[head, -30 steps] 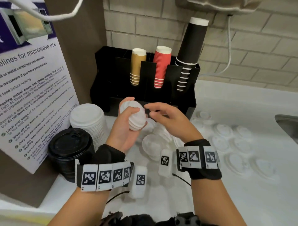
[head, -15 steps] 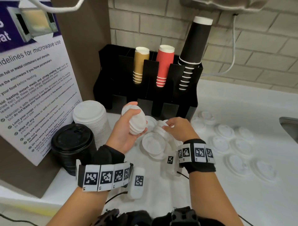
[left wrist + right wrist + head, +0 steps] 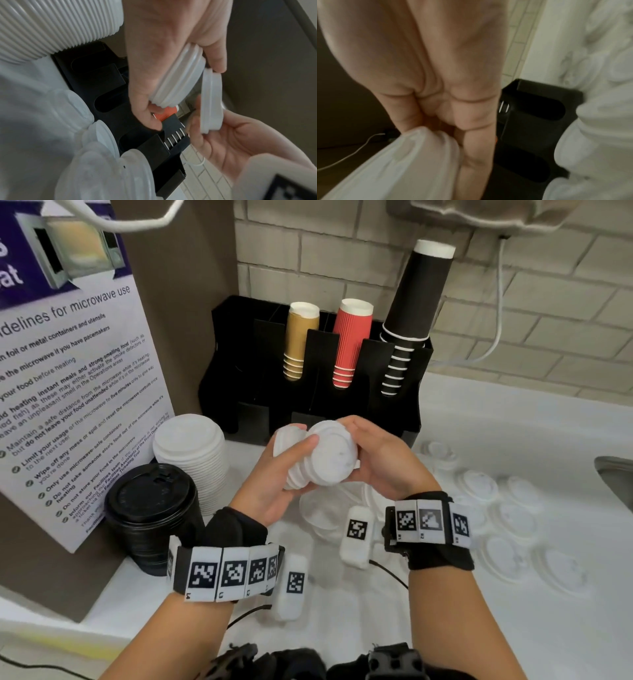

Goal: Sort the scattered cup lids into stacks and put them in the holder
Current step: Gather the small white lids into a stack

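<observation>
My left hand [image 3: 294, 445] grips a short stack of white lids [image 3: 295, 478] in the air in front of the black holder [image 3: 239, 364]. My right hand [image 3: 363, 446] holds a single white lid [image 3: 334, 457] by its rim, against the stack's end. In the left wrist view a narrow gap separates the single lid [image 3: 211, 100] from the stack [image 3: 178, 78]. The right wrist view shows my palm and a blurred white lid [image 3: 402, 162] beside the holder [image 3: 530, 121]. The holder's upper slots carry gold, red and black paper cups.
A tall stack of white lids [image 3: 188, 453] and a stack of black lids [image 3: 150, 508] stand at the left by the microwave sign [image 3: 68, 388]. Loose white lids [image 3: 513, 518] lie scattered at the right, more [image 3: 325, 515] under my hands. A sink edge [image 3: 616, 474] is far right.
My right hand dropped to the loose lids on the counter, took one, and raised it to the stack in my left hand. The left hand shifted slightly rightward.
</observation>
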Motion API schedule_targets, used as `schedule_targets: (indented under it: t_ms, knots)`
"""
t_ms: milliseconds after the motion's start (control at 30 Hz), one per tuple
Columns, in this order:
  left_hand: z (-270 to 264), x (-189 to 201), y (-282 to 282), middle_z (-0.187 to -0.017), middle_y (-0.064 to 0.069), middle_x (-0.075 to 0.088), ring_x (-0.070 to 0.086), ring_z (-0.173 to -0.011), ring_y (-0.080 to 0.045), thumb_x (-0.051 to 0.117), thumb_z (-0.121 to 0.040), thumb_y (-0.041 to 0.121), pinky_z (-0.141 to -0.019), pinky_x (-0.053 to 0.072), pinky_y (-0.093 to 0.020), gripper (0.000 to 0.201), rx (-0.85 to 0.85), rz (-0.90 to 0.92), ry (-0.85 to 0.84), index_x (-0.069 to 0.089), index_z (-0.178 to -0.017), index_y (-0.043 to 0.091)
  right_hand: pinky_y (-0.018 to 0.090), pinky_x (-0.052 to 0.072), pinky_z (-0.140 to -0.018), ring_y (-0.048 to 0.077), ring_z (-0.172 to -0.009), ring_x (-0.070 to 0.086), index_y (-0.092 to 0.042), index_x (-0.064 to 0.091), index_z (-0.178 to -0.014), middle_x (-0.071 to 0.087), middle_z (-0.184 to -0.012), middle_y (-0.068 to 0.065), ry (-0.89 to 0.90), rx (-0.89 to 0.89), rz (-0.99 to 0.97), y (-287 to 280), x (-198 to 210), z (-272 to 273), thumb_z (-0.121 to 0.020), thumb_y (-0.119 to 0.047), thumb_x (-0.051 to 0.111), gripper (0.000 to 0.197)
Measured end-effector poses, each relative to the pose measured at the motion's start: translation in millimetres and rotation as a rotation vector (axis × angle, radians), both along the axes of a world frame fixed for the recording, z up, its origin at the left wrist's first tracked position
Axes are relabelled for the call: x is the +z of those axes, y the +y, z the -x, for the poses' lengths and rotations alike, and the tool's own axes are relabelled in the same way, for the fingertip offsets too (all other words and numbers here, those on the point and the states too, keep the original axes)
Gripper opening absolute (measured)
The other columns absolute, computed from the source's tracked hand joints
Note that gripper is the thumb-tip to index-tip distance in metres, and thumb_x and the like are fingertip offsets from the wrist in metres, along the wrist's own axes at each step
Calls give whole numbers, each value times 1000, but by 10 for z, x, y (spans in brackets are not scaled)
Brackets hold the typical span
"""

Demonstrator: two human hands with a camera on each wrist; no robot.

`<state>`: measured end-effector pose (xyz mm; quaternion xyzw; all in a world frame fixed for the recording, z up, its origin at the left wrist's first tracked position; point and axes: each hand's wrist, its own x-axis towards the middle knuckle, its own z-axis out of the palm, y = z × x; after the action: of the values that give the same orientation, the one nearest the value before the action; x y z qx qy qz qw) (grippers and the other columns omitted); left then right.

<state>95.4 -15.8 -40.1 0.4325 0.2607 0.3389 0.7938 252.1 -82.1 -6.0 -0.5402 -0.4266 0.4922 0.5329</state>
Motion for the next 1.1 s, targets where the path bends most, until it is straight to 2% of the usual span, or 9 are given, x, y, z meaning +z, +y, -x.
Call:
schedule_targets:
  t_ms: [100, 200, 267, 367, 533, 667, 833, 967, 1100]
  knots:
    - [-11, 13, 4, -117, -8, 66, 66, -109, -25, 76, -76, 27, -77, 58, -42, 50, 3, 35, -34, 55, -121, 19, 41, 59, -77, 18, -102, 60, -17, 54, -121, 58, -109, 4, -116, -31, 3, 38, -16, 131, -103, -23, 39, 24]
    - [0, 24, 32, -118, -13, 68, 67, -109, -29, 70, -74, 29, -83, 58, -49, 50, 68, 114, -84, 55, -121, 20, 47, 55, -89, 23, -110, 59, -21, 52, -127, 56, -116, 5, -206, -8, -25, 49, -24, 161, -96, -15, 54, 31]
    - [10, 31, 40, -120, -14, 67, 68, -107, -30, 68, -80, 28, -76, 59, -46, 49, 98, 129, -75, 52, -127, 20, 42, 52, -96, 17, -116, 57, -25, 53, -130, 56, -125, -2, -335, 51, -45, 37, -18, 168, -86, -17, 69, 48]
    - [11, 50, 32, -116, -13, 69, 72, -98, -25, 59, -94, 29, -66, 59, -36, 41, 95, 116, -28, 49, -132, 21, 35, 49, -99, 3, -115, 55, -31, 57, -128, 61, -121, -14, -509, 107, -65, 45, -1, 215, -72, -24, 83, 61]
    - [48, 81, 24, -126, -15, 65, 67, -110, -28, 57, -78, 57, -85, 57, -45, 73, 38, 93, 4, 46, -140, 19, 32, 52, -94, 6, -110, 58, -30, 56, -126, 60, -117, -10, -518, -8, -108, 64, 1, 224, -74, -25, 81, 58]
    - [71, 64, 6, -125, -14, 67, 65, -115, -28, 49, -79, 64, -97, 52, -50, 70, -23, 49, 40, 55, -134, 21, 25, 51, -94, 3, -107, 61, -20, 60, -123, 63, -117, -9, -507, -21, -198, 68, 32, 276, -79, -15, 77, 48]
    - [74, 63, -17, -127, -11, 66, 67, -113, -23, 46, -81, 64, -89, 57, -44, 72, -18, 73, 28, 53, -136, 20, 30, 48, -101, 5, -109, 61, -16, 62, -122, 64, -118, -7, -535, -5, -223, 67, -9, 316, -77, -12, 78, 47]
    - [50, 78, -47, -127, -9, 66, 67, -112, -21, 44, -81, 65, -87, 56, -40, 72, -2, 74, 26, 54, -135, 19, 25, 48, -98, 4, -108, 61, -17, 63, -120, 65, -117, -8, -526, -26, -248, 62, -34, 332, -76, -13, 79, 47]
    - [34, 74, -63, -128, -10, 65, 66, -114, -23, 44, -91, 60, -89, 55, -39, 62, 24, 109, 47, 53, -136, 18, 23, 50, -95, 4, -108, 61, -18, 63, -119, 65, -115, -8, -563, 1, -254, 77, -56, 344, -75, -15, 80, 47]
